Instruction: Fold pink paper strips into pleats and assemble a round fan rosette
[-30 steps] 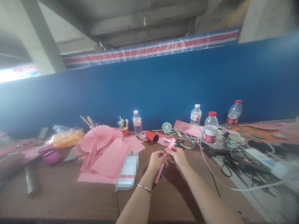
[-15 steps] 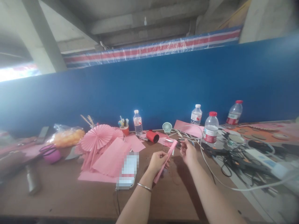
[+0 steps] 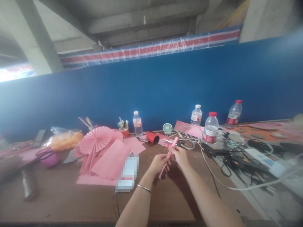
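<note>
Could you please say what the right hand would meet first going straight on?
Past its pink strip, the right hand would probably meet the small pleated paper; depth is unclear.

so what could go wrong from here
The pink paper strip might crease or slip if the left hand or right hand shifts its pinch. The right forearm could catch the white cable nearby, and a tug might topple the nearer red-capped bottle it passes.

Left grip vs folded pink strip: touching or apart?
Touching. The head view shows the left grip pinching the pink strip, whose ends stick out above and below the fingers.
</note>
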`<state>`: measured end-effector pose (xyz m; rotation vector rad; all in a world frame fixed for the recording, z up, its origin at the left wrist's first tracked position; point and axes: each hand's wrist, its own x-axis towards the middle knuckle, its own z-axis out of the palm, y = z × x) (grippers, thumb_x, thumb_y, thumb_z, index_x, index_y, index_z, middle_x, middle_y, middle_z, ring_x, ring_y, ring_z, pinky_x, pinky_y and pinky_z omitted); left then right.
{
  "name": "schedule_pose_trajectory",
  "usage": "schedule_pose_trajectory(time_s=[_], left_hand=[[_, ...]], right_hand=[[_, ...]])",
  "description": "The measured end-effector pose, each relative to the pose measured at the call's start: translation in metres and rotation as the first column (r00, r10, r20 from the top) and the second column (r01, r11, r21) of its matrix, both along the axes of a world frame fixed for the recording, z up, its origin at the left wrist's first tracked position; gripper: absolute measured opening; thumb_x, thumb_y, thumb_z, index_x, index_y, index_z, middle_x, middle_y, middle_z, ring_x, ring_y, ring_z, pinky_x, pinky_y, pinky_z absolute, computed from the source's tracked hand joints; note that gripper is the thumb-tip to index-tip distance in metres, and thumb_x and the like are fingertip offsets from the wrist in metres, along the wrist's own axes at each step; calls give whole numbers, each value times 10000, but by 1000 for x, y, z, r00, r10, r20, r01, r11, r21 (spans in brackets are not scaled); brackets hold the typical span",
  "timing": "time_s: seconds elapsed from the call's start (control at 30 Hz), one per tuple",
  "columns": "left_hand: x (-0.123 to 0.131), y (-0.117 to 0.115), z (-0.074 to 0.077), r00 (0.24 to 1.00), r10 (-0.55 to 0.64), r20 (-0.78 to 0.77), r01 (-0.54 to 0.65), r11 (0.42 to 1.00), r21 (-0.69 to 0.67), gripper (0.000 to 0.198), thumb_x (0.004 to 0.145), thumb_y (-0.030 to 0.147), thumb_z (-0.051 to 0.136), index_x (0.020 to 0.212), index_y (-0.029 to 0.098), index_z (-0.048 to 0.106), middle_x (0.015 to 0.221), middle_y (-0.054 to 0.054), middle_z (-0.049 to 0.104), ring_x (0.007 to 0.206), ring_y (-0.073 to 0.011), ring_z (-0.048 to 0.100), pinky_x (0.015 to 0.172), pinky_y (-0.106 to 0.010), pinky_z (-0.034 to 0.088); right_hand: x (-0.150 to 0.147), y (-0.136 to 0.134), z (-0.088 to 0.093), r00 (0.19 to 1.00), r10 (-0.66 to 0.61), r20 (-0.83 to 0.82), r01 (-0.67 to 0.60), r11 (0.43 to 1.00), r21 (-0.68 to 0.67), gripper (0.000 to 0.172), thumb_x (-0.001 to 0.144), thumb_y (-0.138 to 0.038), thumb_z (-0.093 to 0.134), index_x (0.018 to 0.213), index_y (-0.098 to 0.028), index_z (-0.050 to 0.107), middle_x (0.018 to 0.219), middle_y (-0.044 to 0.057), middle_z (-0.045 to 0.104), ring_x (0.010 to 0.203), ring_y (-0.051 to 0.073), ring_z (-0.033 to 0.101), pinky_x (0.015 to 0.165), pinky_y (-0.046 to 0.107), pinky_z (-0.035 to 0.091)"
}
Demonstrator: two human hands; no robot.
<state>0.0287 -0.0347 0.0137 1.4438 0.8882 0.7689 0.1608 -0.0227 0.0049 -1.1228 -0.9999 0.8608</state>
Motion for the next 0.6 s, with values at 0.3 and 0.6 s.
schedule_pose_trajectory(time_s=[0.3, 0.6], left_hand=[[-2, -13, 3, 999, 18, -42, -21, 997, -73, 300, 742, 380, 443, 890, 144, 555, 516, 53, 426, 316, -13, 279, 298, -139, 172], [-1, 0, -7, 990, 106, -90, -92, 985, 144, 277, 717, 348, 511, 915, 154, 506, 631, 8, 572, 332, -34, 425, 313, -143, 309]], right_hand=[[8, 4, -1, 980, -75, -183, 73, 997, -18, 359, 544, -485, 634, 501, -147, 520, 336, -75, 332, 316, 41, 253, 341, 198, 148], [8, 0, 3, 963, -131, -234, 125, 991, -39, 370, 499, -495, 658, 474, -165, 491, 339, -71, 348, 305, 50, 273, 335, 213, 165]])
